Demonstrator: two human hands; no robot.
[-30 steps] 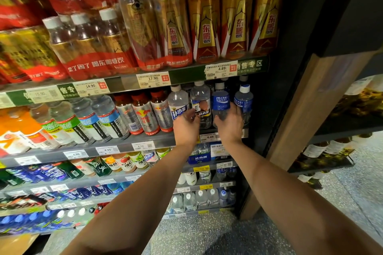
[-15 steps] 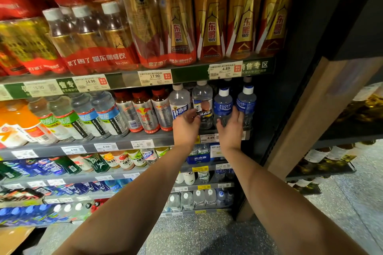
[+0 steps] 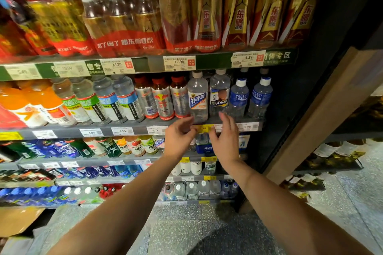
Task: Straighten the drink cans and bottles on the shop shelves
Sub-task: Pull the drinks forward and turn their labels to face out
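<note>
Shopper's left hand [image 3: 179, 135] & right hand [image 3: 224, 141] hover w/ fingers loosely spread, gripping nothing, just below two clear water bottles [image 3: 198, 97] upright on the second shelf [image 3: 124, 130], beside Pocari Sweat bottles [image 3: 238, 98].

Shop, stocked drink shelves [image 3: 132, 132], price tags [image 3: 179, 63]

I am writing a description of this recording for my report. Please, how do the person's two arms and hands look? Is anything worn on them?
Both forearms are bare as far as the picture shows: no sleeves reach into view. The left hand and the right hand wear no gloves. I see no watch, bracelet or ring, though the fingers are slightly blurred, so a thin ring could escape notice.
</note>
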